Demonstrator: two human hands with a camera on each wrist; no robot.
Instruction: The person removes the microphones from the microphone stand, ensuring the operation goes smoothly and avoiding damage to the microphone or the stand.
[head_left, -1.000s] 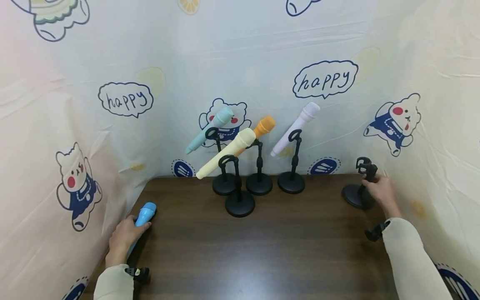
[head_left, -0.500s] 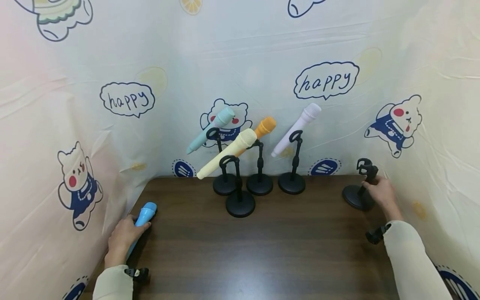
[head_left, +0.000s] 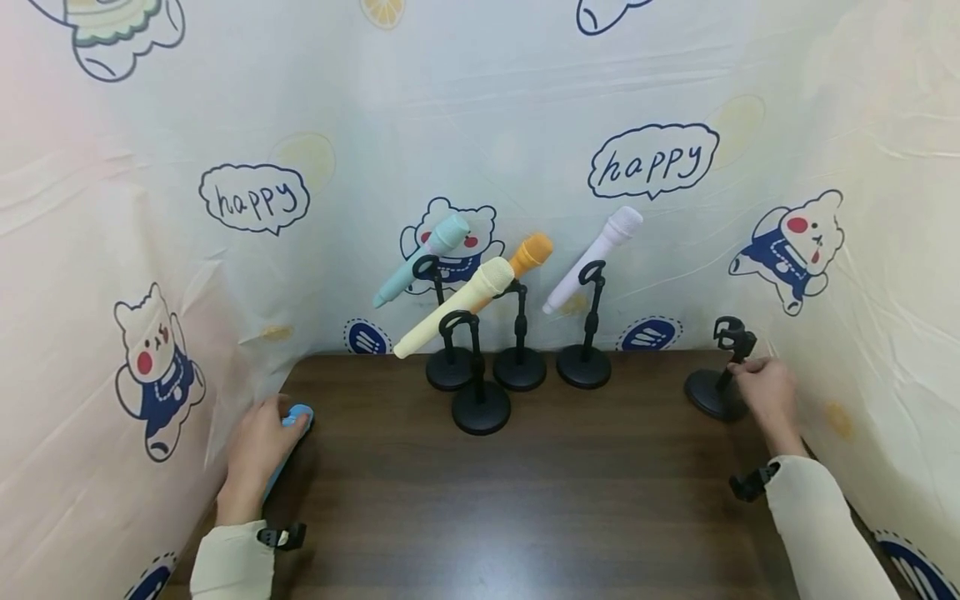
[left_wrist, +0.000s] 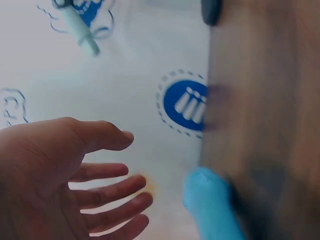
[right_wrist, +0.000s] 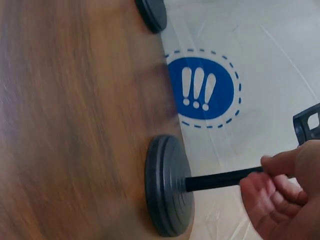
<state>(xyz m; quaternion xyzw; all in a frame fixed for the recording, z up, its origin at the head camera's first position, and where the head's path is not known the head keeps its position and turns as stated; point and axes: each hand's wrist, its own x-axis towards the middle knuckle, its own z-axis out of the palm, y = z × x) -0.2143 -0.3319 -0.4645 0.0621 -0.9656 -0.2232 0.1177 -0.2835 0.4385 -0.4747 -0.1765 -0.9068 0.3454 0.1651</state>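
Observation:
A blue microphone point(head_left: 299, 414) lies at the table's left edge. My left hand point(head_left: 253, 450) is over it, hiding much of its body. In the left wrist view the thumb and fingers are spread, with a visible gap to the blue microphone point(left_wrist: 210, 202). At the back right corner, a black microphone stand point(head_left: 711, 395) has its round base on the table and an unfilled clip on top. My right hand point(head_left: 767, 395) pinches its upright pole, thumb against curled fingers, as the right wrist view shows on the stand point(right_wrist: 167, 187).
Several black stands hold tilted microphones at the back middle: teal point(head_left: 420, 262), cream point(head_left: 453, 308), orange point(head_left: 532, 252) and lilac point(head_left: 594, 258). The cream one's stand point(head_left: 481, 410) is nearest. A printed curtain point(head_left: 495, 108) surrounds the brown table point(head_left: 525, 500).
My left hand has let go of the blue microphone and moved up and forward over its head. My right hand has shifted slightly on the stand's pole; the stand stays in place.

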